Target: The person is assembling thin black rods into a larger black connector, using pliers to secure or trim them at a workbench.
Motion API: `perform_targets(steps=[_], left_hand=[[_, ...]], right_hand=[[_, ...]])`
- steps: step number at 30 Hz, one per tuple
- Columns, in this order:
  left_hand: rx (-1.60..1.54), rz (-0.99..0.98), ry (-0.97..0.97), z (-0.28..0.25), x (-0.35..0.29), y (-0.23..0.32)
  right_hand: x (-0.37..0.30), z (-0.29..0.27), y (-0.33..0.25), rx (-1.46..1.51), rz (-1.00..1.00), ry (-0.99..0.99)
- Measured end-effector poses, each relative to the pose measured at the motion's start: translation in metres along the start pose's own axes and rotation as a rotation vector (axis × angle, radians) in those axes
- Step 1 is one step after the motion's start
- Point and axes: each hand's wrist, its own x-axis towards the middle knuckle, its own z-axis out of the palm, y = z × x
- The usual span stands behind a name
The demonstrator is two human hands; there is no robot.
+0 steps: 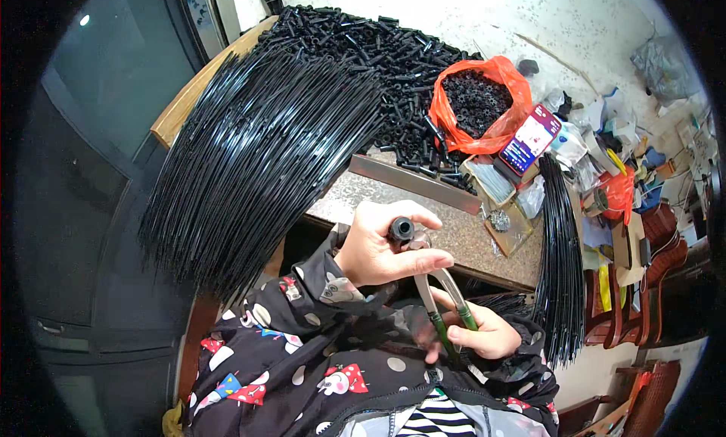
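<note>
My left hand [370, 249] is closed around a short black plastic tube [401, 229], whose hollow end points up at me. In my right hand [490, 337] is a pair of pliers [455, 292] with bare metal arms and green grips. Its handles stand somewhat apart. The head of the pliers lies beside the tube under my left thumb; whether the jaws clamp the tube is hidden by my fingers. Both hands are in front of my chest, close to the near edge of the stone-topped table [446, 229].
A large bundle of black rods [257, 157] fills the left; another black bundle [561, 263] hangs at right. Behind lie heaped black tubes [333, 40], an orange bag [522, 81] of small black parts, a phone [529, 139] and a metal bar [414, 184].
</note>
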Motion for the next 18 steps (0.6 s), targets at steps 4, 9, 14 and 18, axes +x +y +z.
perform_targets(steps=[4,9,14,18], left_hand=[[0.018,-0.011,0.069,0.008,-0.002,-0.006],[0.063,-0.099,0.146,0.014,-0.003,-0.014],[0.044,-0.114,0.035,0.005,0.004,-0.011],[-0.143,0.026,0.232,0.012,0.001,-0.003]], right_hand=[[-0.008,-0.003,-0.007,-0.073,0.067,0.097],[-0.004,0.014,-0.010,-0.999,-0.189,0.510],[0.006,0.015,0.003,-0.757,-0.077,0.560],[0.015,0.012,0.009,-0.680,-0.313,0.488]])
